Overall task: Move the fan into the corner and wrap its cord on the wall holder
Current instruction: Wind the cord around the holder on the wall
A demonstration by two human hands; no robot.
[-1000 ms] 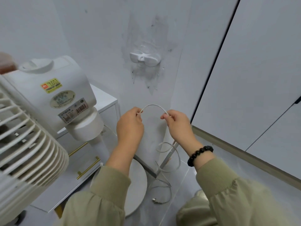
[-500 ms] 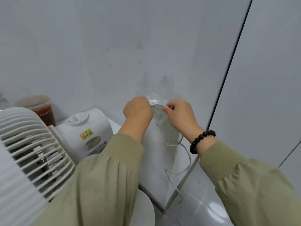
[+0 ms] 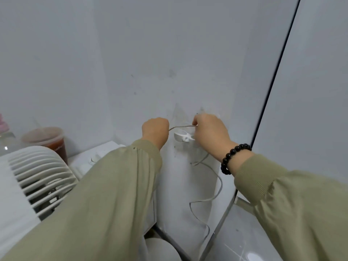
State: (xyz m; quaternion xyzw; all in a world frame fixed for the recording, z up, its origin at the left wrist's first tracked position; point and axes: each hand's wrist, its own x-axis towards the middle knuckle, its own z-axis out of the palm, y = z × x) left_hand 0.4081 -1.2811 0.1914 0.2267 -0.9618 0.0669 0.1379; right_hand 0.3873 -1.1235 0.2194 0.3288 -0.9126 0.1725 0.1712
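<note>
1. Left hand (image 3: 155,129) and right hand (image 3: 210,129) each pinch the cord (image 3: 181,126), stretched between them.
2. The holder (image 3: 183,136) sits just below that span.
3. The fan (image 3: 37,176) stands left of the left hand.

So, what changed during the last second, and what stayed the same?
Both hands rose: the left hand and right hand carried the stretch of cord from well below the wall holder up to just above it. Nothing was let go. Both still pinch the cord, its slack still hangs down the wall, and the fan stays at the left.
</note>
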